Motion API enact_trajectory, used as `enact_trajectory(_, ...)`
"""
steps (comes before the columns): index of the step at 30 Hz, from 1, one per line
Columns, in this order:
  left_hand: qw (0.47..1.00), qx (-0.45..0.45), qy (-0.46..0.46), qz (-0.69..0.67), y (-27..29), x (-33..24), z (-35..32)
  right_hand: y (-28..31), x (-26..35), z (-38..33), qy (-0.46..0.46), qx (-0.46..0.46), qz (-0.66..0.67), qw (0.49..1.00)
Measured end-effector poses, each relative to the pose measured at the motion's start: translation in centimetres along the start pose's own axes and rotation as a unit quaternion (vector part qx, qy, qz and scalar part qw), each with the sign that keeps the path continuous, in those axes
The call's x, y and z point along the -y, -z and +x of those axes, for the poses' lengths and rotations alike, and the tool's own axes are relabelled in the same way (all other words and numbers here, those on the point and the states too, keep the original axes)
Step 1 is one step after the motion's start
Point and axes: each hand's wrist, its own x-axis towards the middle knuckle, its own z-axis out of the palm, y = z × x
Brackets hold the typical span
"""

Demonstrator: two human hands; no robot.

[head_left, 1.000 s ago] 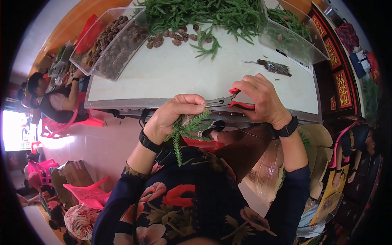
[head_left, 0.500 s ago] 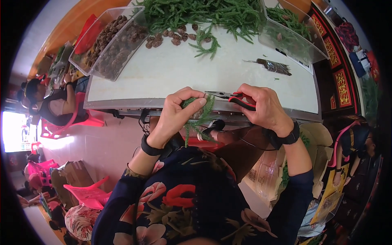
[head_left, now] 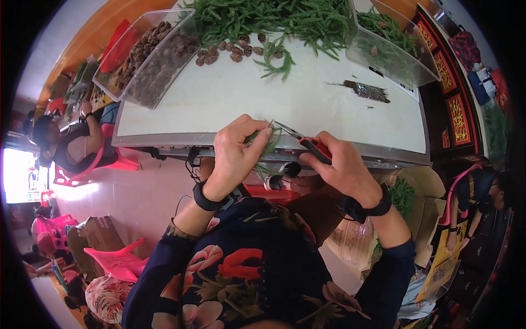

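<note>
Left hand (head_left: 236, 154): fingers pinch green sprig (head_left: 262, 147), frame centre.
Right hand (head_left: 339, 167): fingers grip red-handled scissors (head_left: 301, 139), blades pointing left at sprig.

red handles are showing on the scissors (head_left: 307, 141), a green sprig (head_left: 263, 143) is sitting against the white table (head_left: 230, 104), brown cones (head_left: 148, 60) are filling a clear bin, and dark navy sleeves (head_left: 164, 268) are bearing red-and-pink flowers.

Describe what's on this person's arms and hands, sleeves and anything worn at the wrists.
Both arms wear dark navy sleeves printed with large red and pale flowers, pushed up the forearms. The left hand and right hand are bare, no gloves. Each wrist carries a black band, the right one wider, like a watch.
</note>
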Motion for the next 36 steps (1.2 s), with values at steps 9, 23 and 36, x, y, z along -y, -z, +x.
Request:
enact_trajectory(9, 0.984, 0.049, 0.090, -0.145, 0.2, -0.6, 0.0, -0.5, -0.2, -0.1, 0.030, -0.008, 0.016, 0.999)
enact_trajectory(23, 0.960, 0.079, 0.129, -0.235, 0.5, 0.0, 0.2, -0.4, -0.1, 0.0, 0.024, 0.001, 0.027, 0.999)
enact_trajectory(36, 0.818, 0.143, 0.334, -0.446, 0.2, 0.5, 0.5, -0.4, 0.1, 0.4, 0.073, -0.089, -0.301, 0.947)
